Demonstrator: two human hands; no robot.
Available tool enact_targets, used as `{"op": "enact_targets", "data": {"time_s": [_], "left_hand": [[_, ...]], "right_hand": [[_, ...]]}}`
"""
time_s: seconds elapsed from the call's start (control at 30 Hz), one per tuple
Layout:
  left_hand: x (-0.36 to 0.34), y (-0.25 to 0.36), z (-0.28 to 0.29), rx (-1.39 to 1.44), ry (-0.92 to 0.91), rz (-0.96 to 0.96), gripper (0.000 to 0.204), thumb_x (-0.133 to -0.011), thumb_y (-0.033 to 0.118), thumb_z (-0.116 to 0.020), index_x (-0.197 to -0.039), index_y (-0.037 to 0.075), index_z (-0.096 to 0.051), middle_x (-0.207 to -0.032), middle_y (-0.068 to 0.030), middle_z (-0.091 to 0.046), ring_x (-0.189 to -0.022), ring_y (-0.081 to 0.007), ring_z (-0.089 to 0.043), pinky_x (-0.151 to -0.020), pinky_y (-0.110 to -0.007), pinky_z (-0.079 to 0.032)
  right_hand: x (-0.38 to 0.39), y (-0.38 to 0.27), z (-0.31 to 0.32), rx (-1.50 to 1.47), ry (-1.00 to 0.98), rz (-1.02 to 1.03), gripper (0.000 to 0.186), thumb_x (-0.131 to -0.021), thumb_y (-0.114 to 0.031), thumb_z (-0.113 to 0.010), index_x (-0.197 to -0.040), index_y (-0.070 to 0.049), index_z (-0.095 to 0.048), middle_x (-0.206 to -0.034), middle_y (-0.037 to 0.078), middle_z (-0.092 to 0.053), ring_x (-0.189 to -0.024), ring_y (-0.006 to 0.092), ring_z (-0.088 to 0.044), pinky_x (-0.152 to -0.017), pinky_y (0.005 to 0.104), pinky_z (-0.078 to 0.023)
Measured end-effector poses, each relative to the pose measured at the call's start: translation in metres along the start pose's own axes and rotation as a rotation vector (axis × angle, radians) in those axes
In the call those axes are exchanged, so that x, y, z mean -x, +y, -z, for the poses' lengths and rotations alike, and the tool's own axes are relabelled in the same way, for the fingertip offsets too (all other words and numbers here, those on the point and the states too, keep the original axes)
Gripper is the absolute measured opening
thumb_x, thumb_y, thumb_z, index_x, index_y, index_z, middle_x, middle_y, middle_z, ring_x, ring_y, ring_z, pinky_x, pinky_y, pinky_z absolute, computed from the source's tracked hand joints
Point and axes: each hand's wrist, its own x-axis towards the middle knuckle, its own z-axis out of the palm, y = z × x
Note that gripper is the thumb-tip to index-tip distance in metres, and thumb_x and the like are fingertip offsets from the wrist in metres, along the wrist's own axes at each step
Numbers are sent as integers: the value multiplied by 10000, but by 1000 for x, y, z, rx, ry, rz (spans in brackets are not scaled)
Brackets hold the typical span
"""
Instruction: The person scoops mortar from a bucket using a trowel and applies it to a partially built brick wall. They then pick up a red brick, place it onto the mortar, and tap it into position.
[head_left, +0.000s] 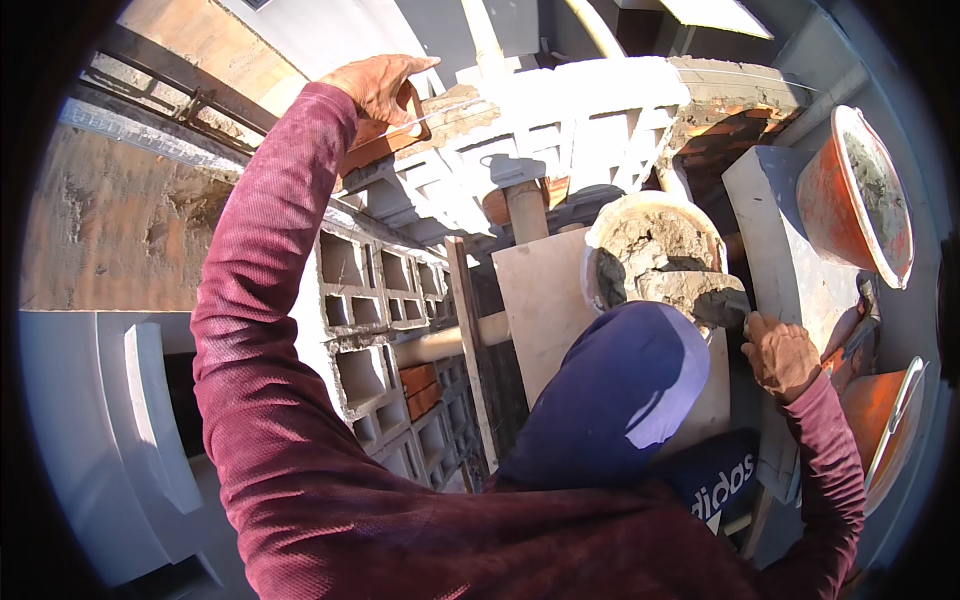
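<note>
At the upper left my left hand point(372, 88) grips a reddish-orange brick point(376, 146) at the near end of the wall top. Its thumb and fingers are partly hidden behind the brick. Beside the brick, a bed of grey-brown mortar point(455, 118) lies along the wall. On the right, my right hand point(782, 355) is closed round the handle of a trowel point(738, 300). Wet mortar covers most of its blade, which sits over the near rim of a round bucket point(597, 262) of mortar. My blue-trousered knee hides part of the bucket.
A white string runs along the wall top. Grey hollow blocks point(362, 310) form the wall below. An orange bucket of mortar point(850, 200) and another orange bucket point(885, 420) stand at right. Bamboo poles point(455, 342) and a timber upright point(470, 350) cross the lower middle.
</note>
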Motion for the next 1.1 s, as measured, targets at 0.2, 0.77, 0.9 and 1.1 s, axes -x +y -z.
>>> {"op": "enact_targets", "data": {"time_s": [0.2, 0.77, 0.9, 1.1], "left_hand": [[22, -34, -3, 102, -63, 19, 1399, -401, 255, -1017, -1571, 171, -256, -1487, -155, -472, -1400, -326, -431, -1208, -359, -348], [24, -43, 7, 25, -216, 71, 1295, -396, 323, -934, -1521, 55, -351, -1226, -180, -659, -1174, -314, -619, -1047, -377, -470], [39, -35, 25, 199, -124, 139, 1202, -461, 266, -906, -1515, 75, -361, -1190, -134, -663, -1104, -282, -623, -1008, -359, -473], [32, -34, 70, 188, -51, 86, 1171, -516, 307, -890, -1541, 83, -371, -1169, -90, -635, -1095, -243, -581, -1001, -367, -458]], "right_hand": [[2, 3, -3, -38, -17, -25, 299, -851, -217, -697, -1060, -67, -545, -794, 173, -660, -763, 381, -667, -721, 476, -513], [4, 13, -16, -120, 7, -20, 374, -832, -170, -705, -1137, -35, -537, -891, 186, -652, -778, 398, -652, -697, 481, -512], [4, 16, -19, -137, -1, -29, 390, -834, -179, -702, -1156, -33, -537, -903, 183, -652, -815, 380, -654, -739, 468, -510], [6, 20, -27, -74, 71, 10, 411, -837, -217, -689, -1177, -32, -551, -930, 172, -641, -809, 340, -637, -765, 441, -505]]}}
